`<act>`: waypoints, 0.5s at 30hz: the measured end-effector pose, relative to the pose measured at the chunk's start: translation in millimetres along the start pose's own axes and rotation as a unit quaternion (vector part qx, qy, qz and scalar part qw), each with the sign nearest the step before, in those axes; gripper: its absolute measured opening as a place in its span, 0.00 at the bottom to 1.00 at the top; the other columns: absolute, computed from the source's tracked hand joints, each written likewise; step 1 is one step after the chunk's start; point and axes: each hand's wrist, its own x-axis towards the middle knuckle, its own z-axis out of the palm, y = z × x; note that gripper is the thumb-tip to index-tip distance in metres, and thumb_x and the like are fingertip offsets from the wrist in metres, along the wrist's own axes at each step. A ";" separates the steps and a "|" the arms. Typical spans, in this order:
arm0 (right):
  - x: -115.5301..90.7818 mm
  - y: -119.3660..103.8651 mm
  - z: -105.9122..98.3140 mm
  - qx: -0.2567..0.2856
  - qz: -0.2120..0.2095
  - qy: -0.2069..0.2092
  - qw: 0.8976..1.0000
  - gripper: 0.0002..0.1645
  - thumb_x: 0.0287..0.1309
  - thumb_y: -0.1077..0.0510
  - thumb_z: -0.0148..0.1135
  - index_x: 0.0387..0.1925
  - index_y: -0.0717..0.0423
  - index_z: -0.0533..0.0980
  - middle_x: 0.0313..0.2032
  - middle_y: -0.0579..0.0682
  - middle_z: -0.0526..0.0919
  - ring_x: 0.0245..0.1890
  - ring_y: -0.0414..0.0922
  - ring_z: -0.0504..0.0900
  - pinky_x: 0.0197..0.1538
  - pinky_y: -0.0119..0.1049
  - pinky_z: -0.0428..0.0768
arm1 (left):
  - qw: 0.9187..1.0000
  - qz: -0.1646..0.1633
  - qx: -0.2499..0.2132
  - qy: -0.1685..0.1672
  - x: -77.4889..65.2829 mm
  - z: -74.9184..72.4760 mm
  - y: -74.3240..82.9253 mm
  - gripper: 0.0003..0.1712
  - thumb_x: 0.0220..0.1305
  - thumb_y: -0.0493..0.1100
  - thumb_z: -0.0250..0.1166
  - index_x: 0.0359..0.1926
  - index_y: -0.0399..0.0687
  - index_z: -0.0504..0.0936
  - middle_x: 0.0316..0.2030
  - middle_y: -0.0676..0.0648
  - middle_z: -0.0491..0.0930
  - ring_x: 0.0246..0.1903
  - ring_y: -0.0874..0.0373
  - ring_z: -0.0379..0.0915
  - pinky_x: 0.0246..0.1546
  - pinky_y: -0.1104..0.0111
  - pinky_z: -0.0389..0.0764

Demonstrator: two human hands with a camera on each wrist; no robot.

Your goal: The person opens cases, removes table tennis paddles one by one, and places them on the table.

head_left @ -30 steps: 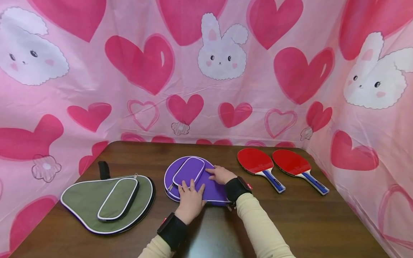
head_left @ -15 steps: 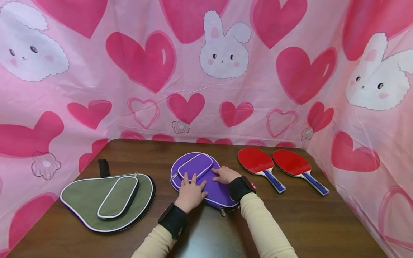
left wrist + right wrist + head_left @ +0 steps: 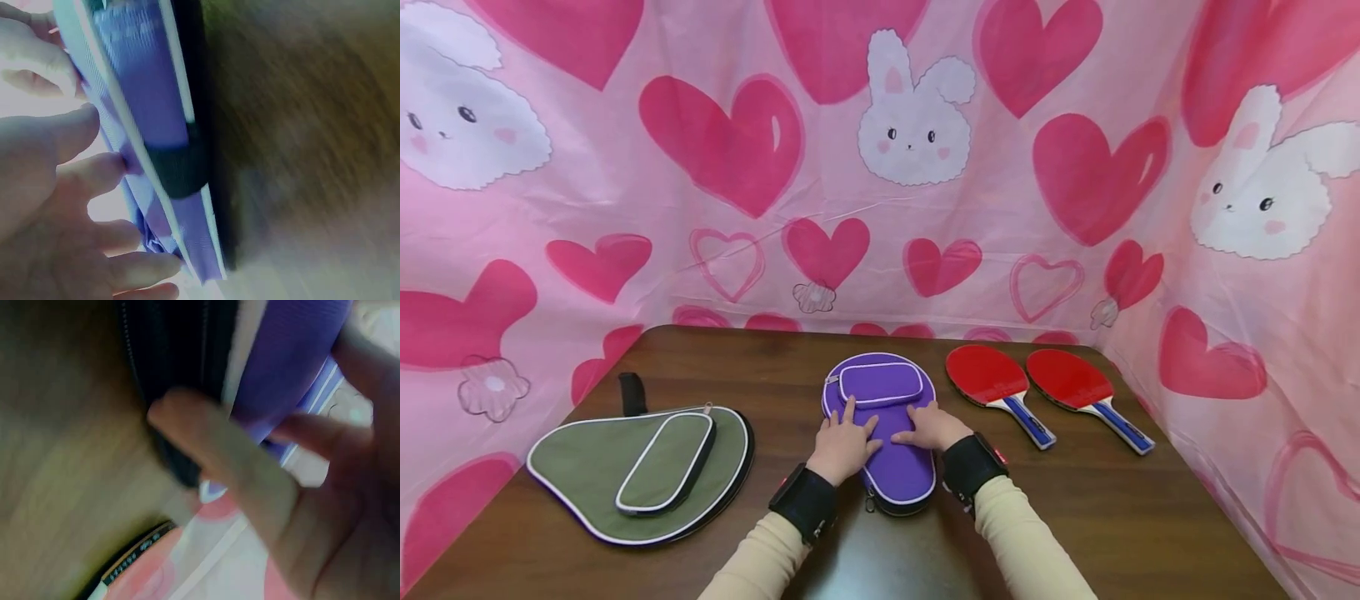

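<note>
A purple table tennis racket case (image 3: 898, 479) with white piping lies on the table between my hands, its small pocket (image 3: 882, 383) toward the back and its narrow end toward me. My left hand (image 3: 842, 446) rests spread on its left side; in the left wrist view the fingertips (image 3: 112, 169) touch the case near a dark strap (image 3: 178, 169) on its side wall. My right hand (image 3: 934, 429) lies on the right side, one finger (image 3: 187, 425) against the black zippered wall, the thumb over the top. A zipper pull (image 3: 869, 500) hangs by the narrow end.
An olive green racket case (image 3: 580, 467) with a black loop (image 3: 632, 394) lies at the left. Two red rackets, one nearer (image 3: 985, 373) and one farther right (image 3: 1070, 377), lie at the right. A pink heart-patterned cloth (image 3: 880, 275) encloses the wooden table (image 3: 1075, 517).
The purple case has turned clockwise on the table, its pocket end swinging back and right and its narrow end coming toward me. Both hands have stayed on it, the right shifting slightly nearer.
</note>
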 end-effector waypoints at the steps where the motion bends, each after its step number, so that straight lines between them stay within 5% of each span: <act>1: -1.6 -0.3 2.7 -0.004 -0.001 0.019 1.000 0.37 0.60 0.45 0.65 0.60 0.70 0.72 0.55 0.72 0.74 0.57 0.64 0.73 0.57 0.55 0.72 | 1.000 0.003 0.003 0.003 0.3 0.9 0.7 0.25 0.68 0.53 0.60 0.62 0.49 0.78 0.64 0.29 0.65 0.59 0.29 0.65 0.58 0.43 0.66; 6: -6.2 -6.1 14.1 -0.014 0.008 0.101 0.995 0.35 0.55 0.44 0.69 0.45 0.75 0.77 0.37 0.66 0.82 0.41 0.59 0.82 0.45 0.49 0.81 | 0.999 0.016 0.015 0.027 -2.6 2.3 0.5 0.24 0.66 0.51 0.62 0.61 0.49 0.78 0.58 0.27 0.71 0.56 0.31 0.69 0.54 0.44 0.69; 15: -13.0 3.1 23.1 0.034 0.013 0.132 0.991 0.38 0.57 0.44 0.67 0.56 0.72 0.74 0.51 0.71 0.77 0.54 0.66 0.76 0.52 0.56 0.76 | 0.998 0.034 0.020 0.046 -5.7 5.4 1.6 0.24 0.66 0.50 0.62 0.61 0.48 0.79 0.57 0.26 0.72 0.53 0.30 0.71 0.49 0.45 0.73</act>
